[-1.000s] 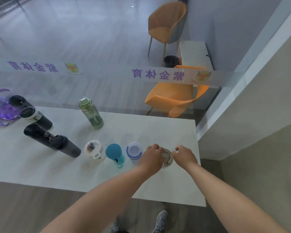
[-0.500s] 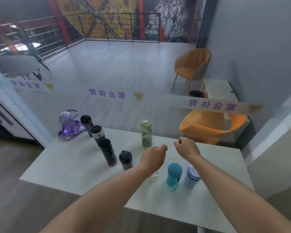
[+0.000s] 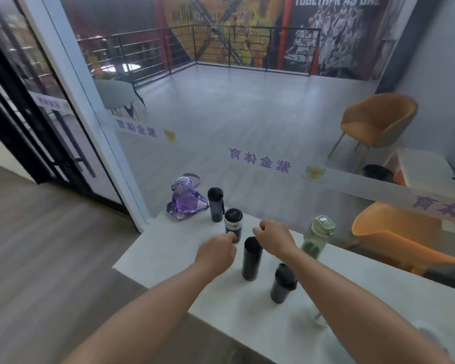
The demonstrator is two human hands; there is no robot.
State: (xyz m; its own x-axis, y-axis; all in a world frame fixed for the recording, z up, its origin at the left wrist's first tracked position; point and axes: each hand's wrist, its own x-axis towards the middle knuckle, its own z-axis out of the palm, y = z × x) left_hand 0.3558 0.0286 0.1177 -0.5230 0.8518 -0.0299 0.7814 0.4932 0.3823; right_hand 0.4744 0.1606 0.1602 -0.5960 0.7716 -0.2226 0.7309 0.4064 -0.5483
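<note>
Both of my forearms reach out over the left part of a white table (image 3: 166, 248). My left hand (image 3: 217, 252) is a curled fist with nothing visible in it, just in front of a black tumbler with a white band (image 3: 233, 222). My right hand (image 3: 273, 237) is also curled with nothing in it, above and right of a tall black flask (image 3: 251, 258). A short black bottle (image 3: 283, 283) stands nearer to me, between my arms. A green bottle (image 3: 317, 236) stands right of my right wrist.
A purple bottle with a strap (image 3: 184, 200) and a dark bottle (image 3: 215, 204) stand at the table's far left corner, against a glass wall (image 3: 247, 132). Behind the glass sit orange chairs (image 3: 405, 240). The table's left edge drops to wooden floor (image 3: 50, 258).
My view has swung left and up, from the table's right end to its left end. Both hands left the small lidded cup, rose and moved left as fists over the black bottles.
</note>
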